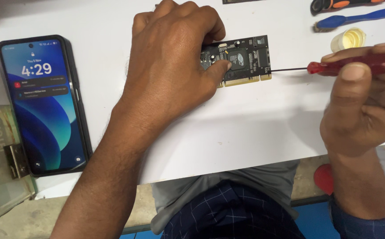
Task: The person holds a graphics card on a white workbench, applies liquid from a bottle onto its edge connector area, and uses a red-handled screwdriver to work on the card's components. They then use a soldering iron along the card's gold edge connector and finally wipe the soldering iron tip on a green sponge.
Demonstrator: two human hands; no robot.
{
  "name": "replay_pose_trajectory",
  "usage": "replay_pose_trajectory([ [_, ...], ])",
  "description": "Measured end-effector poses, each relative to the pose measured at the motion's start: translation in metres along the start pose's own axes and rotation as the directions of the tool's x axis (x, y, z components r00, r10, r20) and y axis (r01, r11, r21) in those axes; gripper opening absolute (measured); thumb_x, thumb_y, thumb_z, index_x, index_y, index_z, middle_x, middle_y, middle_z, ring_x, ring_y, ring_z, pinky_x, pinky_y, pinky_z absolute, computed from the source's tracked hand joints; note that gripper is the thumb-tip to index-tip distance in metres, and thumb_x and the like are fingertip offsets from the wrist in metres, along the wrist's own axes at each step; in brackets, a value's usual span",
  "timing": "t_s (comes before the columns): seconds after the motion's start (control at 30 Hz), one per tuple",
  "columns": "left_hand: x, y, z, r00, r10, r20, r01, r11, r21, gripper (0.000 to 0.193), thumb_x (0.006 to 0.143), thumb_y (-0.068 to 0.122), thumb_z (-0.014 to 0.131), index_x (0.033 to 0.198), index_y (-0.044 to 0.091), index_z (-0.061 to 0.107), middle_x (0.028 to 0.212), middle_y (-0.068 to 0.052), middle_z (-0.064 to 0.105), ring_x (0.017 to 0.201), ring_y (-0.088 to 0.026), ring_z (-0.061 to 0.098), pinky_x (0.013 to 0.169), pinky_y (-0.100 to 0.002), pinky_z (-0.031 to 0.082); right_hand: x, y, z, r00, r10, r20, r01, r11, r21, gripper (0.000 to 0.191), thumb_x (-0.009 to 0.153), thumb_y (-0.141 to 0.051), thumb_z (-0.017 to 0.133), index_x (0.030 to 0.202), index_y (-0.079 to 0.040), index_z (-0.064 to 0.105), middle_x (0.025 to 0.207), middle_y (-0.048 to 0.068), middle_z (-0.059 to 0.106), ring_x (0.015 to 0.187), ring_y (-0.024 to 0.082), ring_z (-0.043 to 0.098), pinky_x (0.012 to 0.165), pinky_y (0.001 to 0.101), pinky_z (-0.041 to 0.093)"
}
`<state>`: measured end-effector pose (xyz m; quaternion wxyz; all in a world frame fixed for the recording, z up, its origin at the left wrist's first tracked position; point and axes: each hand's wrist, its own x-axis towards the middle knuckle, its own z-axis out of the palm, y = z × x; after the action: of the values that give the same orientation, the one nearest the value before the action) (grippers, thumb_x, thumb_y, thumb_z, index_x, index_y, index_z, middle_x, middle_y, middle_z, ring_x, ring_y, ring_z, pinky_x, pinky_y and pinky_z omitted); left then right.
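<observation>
The left hand is pinning the black expansion card flat on the white table while the right hand is gripping a red-handled screwdriver, tip touching the card's right edge, probably needing steady, careful prying next.

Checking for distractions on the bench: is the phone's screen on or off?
On. The phone lies face up on the white table, its screen lit with a blue wallpaper, clock and notification banners.

A black card edged in gold contacts is being shown on a white table, beside a red-handled screwdriver. A phone is being lit in blue swirls, and blue checked cloth is being worn below.
</observation>
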<state>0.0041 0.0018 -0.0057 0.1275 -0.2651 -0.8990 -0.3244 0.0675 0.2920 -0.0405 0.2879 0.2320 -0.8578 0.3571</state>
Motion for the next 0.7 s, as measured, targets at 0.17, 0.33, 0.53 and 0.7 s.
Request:
replay_pose_trajectory([
  [0.17,0.0,0.0,0.0,1.0,0.001,-0.001,-0.001,1.0,0.002,0.026,0.081,0.016,0.091,0.099,0.006,0.074,0.091,-0.007,0.072,0.094,-0.023,0.063,0.089,-0.049,0.041,-0.003,0.001,-0.001,1.0,0.003,-0.002,-0.003,1.0,-0.016,0.025,0.127,-0.015,0.048,0.135,0.008,0.051,0.104,0.023,0.073,0.088,0.024,0.073,0.081,0.0272,0.06],
  [0.33,0.002,0.0,-0.001,0.999,-0.029,0.019,0.029,1.0,-0.001,0.025,0.08,0.016,0.089,0.098,0.007,0.074,0.09,-0.006,0.073,0.091,-0.023,0.063,0.09,-0.049,0.041,-0.002,0.005,-0.003,1.0,0.005,-0.03,-0.004,0.999,0.053,0.027,0.127,-0.017,0.047,0.137,0.008,0.051,0.107,0.021,0.073,0.091,0.022,0.072,0.083,0.0252,0.059],
  [0.53,0.01,0.008,-0.008,0.989,-0.124,0.084,0.125,0.992,-0.002,0.025,0.075,0.019,0.087,0.094,0.008,0.074,0.086,-0.006,0.071,0.093,-0.026,0.062,0.092,-0.049,0.04,0.038,0.005,-0.01,0.995,0.084,-0.049,-0.075,0.984,0.164,0.027,0.127,-0.016,0.048,0.137,0.008,0.051,0.107,0.021,0.073,0.09,0.021,0.071,0.083,0.0256,0.058],
  [0.7,0.015,0.015,-0.015,0.972,-0.197,0.127,0.203,0.979,-0.032,0.026,0.073,0.019,0.086,0.093,0.008,0.074,0.084,-0.006,0.071,0.094,-0.024,0.062,0.095,-0.047,0.038,0.103,0.014,-0.007,0.999,-0.006,-0.04,0.015,0.976,0.219,0.027,0.127,-0.016,0.048,0.136,0.008,0.052,0.106,0.02,0.073,0.089,0.021,0.071,0.083,0.0259,0.058],
])
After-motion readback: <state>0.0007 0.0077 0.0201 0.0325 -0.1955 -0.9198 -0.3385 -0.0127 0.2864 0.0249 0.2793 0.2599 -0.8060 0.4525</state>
